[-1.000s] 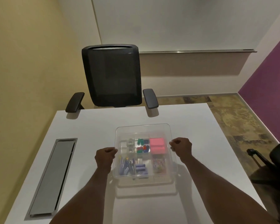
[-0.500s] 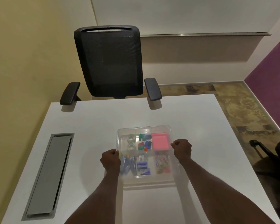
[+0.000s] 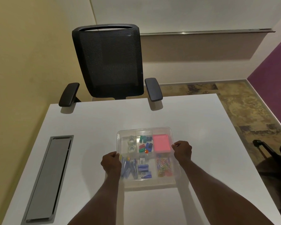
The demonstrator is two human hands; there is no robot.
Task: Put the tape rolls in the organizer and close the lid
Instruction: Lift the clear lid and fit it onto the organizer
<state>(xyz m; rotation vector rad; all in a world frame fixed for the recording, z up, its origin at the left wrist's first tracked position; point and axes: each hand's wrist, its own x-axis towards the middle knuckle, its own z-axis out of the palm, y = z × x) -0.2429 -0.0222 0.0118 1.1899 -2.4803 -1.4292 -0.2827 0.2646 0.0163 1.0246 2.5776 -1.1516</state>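
Observation:
A clear plastic organizer (image 3: 151,185) sits on the white desk (image 3: 96,124). Two clear tape rolls (image 3: 131,144) lie one behind the other in its back left compartment. A transparent lid (image 3: 144,130) lies over the organizer, and I see the contents through it. My left hand (image 3: 111,163) pinches the lid's left edge. My right hand (image 3: 182,151) pinches its right edge. Whether the lid is fully seated I cannot tell.
Other compartments hold coloured clips (image 3: 145,144), a pink pad (image 3: 161,142), pens (image 3: 129,168), staple boxes (image 3: 143,171) and paper clips (image 3: 164,166). A grey cable hatch (image 3: 50,174) runs along the desk's left. A black office chair (image 3: 110,62) stands behind the desk.
Both hands have lowered the lid closer onto the organizer. The camera has shifted, so the desk and chair sit lower and larger in view.

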